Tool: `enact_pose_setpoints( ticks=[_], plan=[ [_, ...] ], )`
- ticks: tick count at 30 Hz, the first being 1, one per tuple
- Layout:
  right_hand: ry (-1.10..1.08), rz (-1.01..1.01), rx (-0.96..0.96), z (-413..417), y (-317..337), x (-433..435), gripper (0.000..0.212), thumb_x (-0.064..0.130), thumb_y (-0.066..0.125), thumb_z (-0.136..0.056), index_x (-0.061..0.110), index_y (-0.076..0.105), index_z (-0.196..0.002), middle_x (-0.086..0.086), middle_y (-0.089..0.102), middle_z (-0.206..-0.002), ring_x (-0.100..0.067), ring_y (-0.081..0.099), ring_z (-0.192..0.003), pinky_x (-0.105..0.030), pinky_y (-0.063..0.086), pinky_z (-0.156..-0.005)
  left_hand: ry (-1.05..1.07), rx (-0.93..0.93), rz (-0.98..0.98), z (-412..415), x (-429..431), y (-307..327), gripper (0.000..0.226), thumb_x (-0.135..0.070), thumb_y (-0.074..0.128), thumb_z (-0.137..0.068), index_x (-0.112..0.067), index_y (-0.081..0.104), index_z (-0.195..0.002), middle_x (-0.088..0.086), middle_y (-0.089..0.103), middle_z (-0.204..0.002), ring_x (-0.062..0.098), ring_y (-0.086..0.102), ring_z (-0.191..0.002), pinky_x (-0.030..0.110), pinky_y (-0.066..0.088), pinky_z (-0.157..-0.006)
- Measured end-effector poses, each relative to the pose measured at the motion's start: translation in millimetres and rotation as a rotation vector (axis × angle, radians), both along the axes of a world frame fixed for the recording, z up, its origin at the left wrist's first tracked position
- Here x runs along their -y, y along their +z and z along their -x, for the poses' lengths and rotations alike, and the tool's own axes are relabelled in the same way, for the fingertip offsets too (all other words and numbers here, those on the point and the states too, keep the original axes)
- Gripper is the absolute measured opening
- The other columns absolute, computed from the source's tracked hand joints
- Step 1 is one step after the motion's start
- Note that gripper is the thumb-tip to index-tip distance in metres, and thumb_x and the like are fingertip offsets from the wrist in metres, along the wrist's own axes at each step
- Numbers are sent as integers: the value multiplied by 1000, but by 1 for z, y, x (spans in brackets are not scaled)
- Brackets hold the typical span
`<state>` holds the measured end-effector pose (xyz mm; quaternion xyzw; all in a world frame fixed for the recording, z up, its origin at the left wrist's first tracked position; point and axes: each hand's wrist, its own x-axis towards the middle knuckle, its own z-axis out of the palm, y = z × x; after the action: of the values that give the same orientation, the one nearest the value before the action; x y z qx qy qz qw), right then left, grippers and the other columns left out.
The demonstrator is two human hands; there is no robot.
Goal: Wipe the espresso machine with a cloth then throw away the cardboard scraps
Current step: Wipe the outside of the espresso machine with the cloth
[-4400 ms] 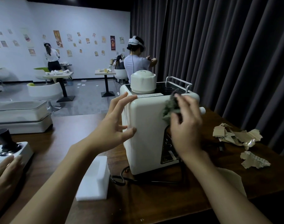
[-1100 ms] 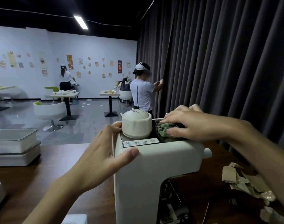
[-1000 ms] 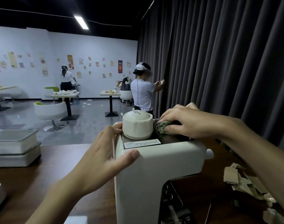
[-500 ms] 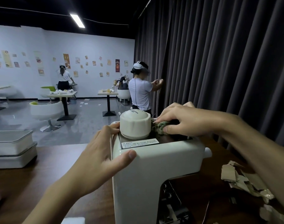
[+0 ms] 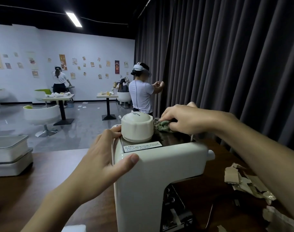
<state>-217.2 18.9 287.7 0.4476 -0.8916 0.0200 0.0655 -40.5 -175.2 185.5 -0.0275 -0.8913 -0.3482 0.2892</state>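
- Centrally, a cream-white, boxy plastic espresso machine (image 5: 156, 178) is shown standing on a dark brown wooden table (image 5: 34, 181), seen from above and just behind its top.
- The machine's upper left corner is grasped by the left hand (image 5: 99, 166): the thumb is laid across the near face and the fingers are curled over the top edge, touching the base of a round cream-coloured cap (image 5: 137, 128).
- A crumpled grey-green cloth (image 5: 163, 126) is held bunched under the curled fingers of the right hand (image 5: 184, 119). It is pressed onto the dark glossy top panel (image 5: 173, 139), just right of the cap and toward the back.
- Torn brown cardboard scraps (image 5: 239, 180) are seen lying in a loose heap on the table to the machine's right, well apart from both hands.
- The step in hand is judged to be the wiping, with the top of the machine being dealt with; the throwing away is not yet begun.
- For the next move, the cloth would probably need to be drawn across the rest of the panel and round the cap, while the body is braced by the left hand so that it is not shoved along the table.
- No bin is visible, so where the scraps are to go cannot be told.
- A dark pleated curtain (image 5: 226, 64) is hung close behind the table.
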Motion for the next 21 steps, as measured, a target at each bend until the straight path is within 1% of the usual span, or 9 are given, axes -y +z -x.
enact_pose_setpoints(
  ticks=[2,4,5,7,10,13,15,18,21],
  plan=[
    [-35,9,-5,10,-3,12,42,20,45,-95,42,58,-128,8,57,-131,-14,37,-130,-45,14,-105,1,-1,-4,0,0,0,72,-97,44,-63,-51,38,-118,-52,33,-137,-23,31,-130,4,31,-94],
    [-29,16,28,12,0,12,42,19,48,-94,41,60,-127,8,60,-127,-15,43,-125,-45,19,-107,4,0,-11,0,0,0,72,-99,43,-61,-53,38,-116,-53,33,-135,-24,32,-128,4,32,-93],
    [-6,28,87,9,3,7,41,18,50,-92,40,62,-124,9,63,-123,-15,50,-120,-45,27,-109,4,2,-12,0,0,0,73,-99,43,-60,-53,38,-116,-52,34,-136,-24,32,-129,6,32,-93],
    [79,64,267,1,10,-9,41,16,53,-86,39,67,-116,10,67,-114,-15,63,-106,-46,48,-100,0,1,-19,0,0,0,72,-98,44,-61,-51,39,-116,-50,35,-138,-21,33,-130,10,33,-95],
    [175,183,391,-10,14,-31,37,11,58,-87,36,70,-111,5,70,-111,-18,68,-101,-38,58,-86,-1,-6,-23,1,0,-1,71,-98,43,-62,-52,39,-115,-49,35,-139,-18,34,-132,12,34,-96],
    [180,645,450,-7,11,-48,34,0,59,-92,21,67,-118,1,70,-108,-10,69,-98,-21,56,-80,4,-10,-24,3,1,-3,72,-100,42,-61,-52,39,-115,-46,35,-141,-14,34,-135,16,34,-98],
    [104,851,406,7,6,-55,33,-1,61,-91,17,67,-117,-1,70,-107,-12,69,-97,-21,57,-79,5,-10,-27,4,2,-5,73,-100,42,-61,-52,39,-116,-43,36,-143,-11,34,-137,20,33,-100],
    [-20,892,367,28,-11,-52,33,-3,63,-88,12,67,-117,-5,70,-104,-9,68,-91,-17,56,-75,1,-14,-34,4,2,-6,73,-99,44,-62,-51,40,-116,-40,36,-145,-11,33,-137,23,33,-102],
    [-32,851,372,34,-27,-39,25,-2,65,-88,12,71,-108,-1,72,-92,-5,65,-82,-14,54,-74,-6,-19,-45,4,2,-7,72,-98,45,-62,-52,40,-116,-39,37,-146,-14,34,-135,20,33,-101]
  ],
)
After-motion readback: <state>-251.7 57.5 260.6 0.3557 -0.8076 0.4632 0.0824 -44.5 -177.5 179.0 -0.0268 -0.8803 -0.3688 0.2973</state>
